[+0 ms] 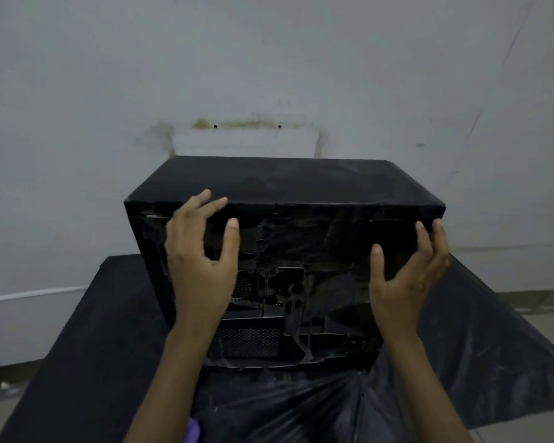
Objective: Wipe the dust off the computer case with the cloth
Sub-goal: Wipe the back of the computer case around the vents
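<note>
A dusty black computer case (pixel 301 183) stands on a table draped in black plastic (pixel 109 330), with its open, vented side facing me. My left hand (pixel 199 260) is spread against the case's upper left, fingertips at the top edge and thumb apart. At the upper right corner is my right hand (pixel 406 276), fingers straight along the case's right edge and thumb out over the facing side. Neither hand holds anything. A small purple piece (pixel 193 430), possibly the cloth, shows beside my left forearm at the bottom edge.
A stained grey-white wall (pixel 269 75) rises close behind the case. The black plastic sheet bunches in folds (pixel 301 407) in front of the case. Bare floor (pixel 544 324) shows on both sides of the table.
</note>
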